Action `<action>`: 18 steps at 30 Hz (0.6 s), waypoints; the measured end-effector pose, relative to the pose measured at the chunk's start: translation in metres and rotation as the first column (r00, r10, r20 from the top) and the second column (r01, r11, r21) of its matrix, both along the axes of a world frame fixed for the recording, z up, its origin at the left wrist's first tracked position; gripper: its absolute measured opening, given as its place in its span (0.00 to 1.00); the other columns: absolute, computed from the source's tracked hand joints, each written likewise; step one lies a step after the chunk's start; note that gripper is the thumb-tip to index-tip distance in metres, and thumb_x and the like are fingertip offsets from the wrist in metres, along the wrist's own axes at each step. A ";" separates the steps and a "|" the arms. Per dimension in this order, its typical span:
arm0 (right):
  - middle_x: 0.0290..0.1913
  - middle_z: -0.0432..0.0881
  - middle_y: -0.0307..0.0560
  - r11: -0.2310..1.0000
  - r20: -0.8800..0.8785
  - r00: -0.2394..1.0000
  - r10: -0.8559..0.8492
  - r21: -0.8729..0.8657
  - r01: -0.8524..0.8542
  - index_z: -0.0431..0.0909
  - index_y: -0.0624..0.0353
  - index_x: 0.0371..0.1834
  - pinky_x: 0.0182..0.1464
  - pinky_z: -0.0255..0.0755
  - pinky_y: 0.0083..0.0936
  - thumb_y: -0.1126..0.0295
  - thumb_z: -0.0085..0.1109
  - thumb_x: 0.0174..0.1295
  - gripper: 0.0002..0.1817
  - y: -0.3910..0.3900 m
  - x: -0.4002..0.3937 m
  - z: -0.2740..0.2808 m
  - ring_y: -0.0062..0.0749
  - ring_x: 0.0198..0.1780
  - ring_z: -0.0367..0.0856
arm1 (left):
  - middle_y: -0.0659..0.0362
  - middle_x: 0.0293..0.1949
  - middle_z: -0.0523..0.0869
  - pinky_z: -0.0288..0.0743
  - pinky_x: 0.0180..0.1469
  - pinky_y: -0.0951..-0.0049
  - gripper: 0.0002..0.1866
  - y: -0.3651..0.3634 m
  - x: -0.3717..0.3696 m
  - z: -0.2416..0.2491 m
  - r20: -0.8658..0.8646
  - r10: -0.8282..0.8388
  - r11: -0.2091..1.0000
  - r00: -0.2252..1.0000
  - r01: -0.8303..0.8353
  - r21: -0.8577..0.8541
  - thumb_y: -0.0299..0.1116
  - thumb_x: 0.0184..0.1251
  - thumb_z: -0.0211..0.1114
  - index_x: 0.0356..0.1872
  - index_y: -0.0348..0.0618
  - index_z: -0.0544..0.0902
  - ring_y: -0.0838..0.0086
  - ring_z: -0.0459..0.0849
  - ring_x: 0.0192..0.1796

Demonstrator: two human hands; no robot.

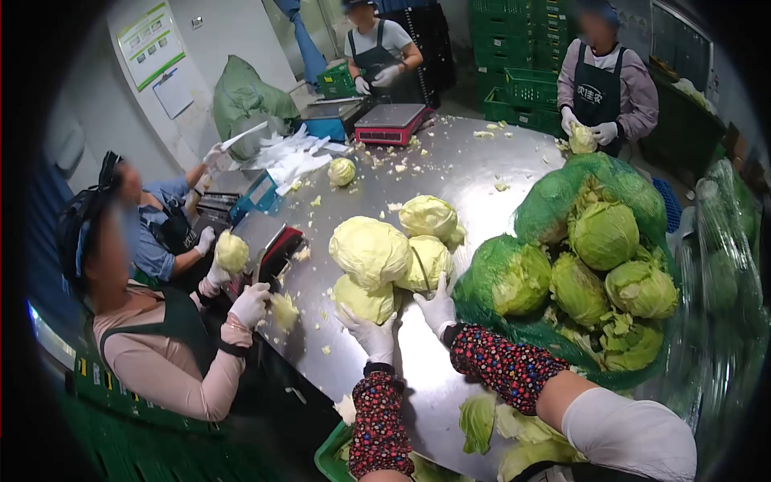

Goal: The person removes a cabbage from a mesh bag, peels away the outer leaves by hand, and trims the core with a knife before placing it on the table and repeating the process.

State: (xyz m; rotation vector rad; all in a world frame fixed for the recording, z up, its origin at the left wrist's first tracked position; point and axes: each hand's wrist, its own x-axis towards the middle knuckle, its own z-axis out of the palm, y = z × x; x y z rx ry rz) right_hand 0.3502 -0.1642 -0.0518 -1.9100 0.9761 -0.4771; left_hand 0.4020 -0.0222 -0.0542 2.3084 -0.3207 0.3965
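Note:
Pale trimmed cabbages sit grouped on the steel table: a large cabbage point(369, 251), a rear cabbage point(427, 217), a right cabbage point(436, 259) and a front cabbage point(360, 299). White-gloved, my left hand point(370, 332) cups the front cabbage from its near side. My right hand point(438, 307), gloved too, is closed around what looks like a knife point(421, 267). Its thin dark blade points away from me, over the right cabbage. The handle is hidden in my fingers. To the right of that hand lies a green net sack point(474, 309) of untrimmed cabbages point(604, 234).
Loose leaves point(478, 419) lie at the near edge, above a green crate point(328, 458). A red scale point(391, 124) stands at the back. At left, a co-worker point(173, 341) holds a cabbage and a blade; other people stand around the table point(321, 201).

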 end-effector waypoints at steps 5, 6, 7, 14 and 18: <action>0.39 0.82 0.69 0.989 0.036 0.994 0.102 -0.114 -0.097 0.44 0.58 0.76 0.44 0.76 0.43 0.58 0.65 0.56 0.49 -0.043 0.040 -0.008 0.58 0.39 0.82 | 0.30 0.72 0.34 0.46 0.74 0.52 0.65 -0.040 0.061 -0.026 -0.032 0.055 0.989 0.998 -0.050 0.141 0.46 0.50 0.76 0.72 0.31 0.32 0.40 0.43 0.75; 0.37 0.82 0.66 0.987 0.040 0.989 0.144 0.071 -0.146 0.44 0.55 0.76 0.41 0.76 0.42 0.59 0.63 0.56 0.48 -0.050 0.044 -0.003 0.54 0.37 0.83 | 0.32 0.73 0.32 0.49 0.73 0.53 0.63 -0.046 0.074 -0.031 -0.121 0.065 0.978 0.991 -0.039 0.206 0.51 0.55 0.71 0.73 0.34 0.30 0.40 0.46 0.75; 0.36 0.83 0.63 0.949 0.053 0.982 0.183 0.251 -0.190 0.45 0.53 0.77 0.39 0.77 0.41 0.61 0.62 0.57 0.47 -0.056 0.045 0.004 0.50 0.34 0.83 | 0.32 0.73 0.32 0.49 0.73 0.53 0.63 -0.049 0.080 -0.024 -0.119 0.062 0.979 0.991 -0.037 0.200 0.51 0.55 0.71 0.73 0.34 0.30 0.40 0.46 0.75; 0.19 0.70 0.38 0.597 0.285 0.889 0.358 0.662 -0.453 0.70 0.67 0.57 0.23 0.77 0.24 0.69 0.59 0.62 0.22 -0.031 -0.039 0.077 0.22 0.11 0.66 | 0.31 0.73 0.42 0.50 0.72 0.49 0.56 -0.046 0.061 0.016 -0.377 0.111 0.938 0.920 0.028 0.345 0.45 0.55 0.69 0.76 0.44 0.37 0.39 0.50 0.74; 0.27 0.76 0.36 0.574 0.198 0.792 0.577 0.592 -0.566 0.75 0.66 0.55 0.24 0.71 0.17 0.67 0.62 0.61 0.21 -0.058 -0.137 0.138 0.15 0.18 0.68 | 0.27 0.70 0.49 0.50 0.72 0.50 0.53 -0.049 -0.046 -0.032 0.060 -0.322 0.943 0.945 0.315 0.107 0.44 0.54 0.69 0.73 0.31 0.46 0.37 0.50 0.73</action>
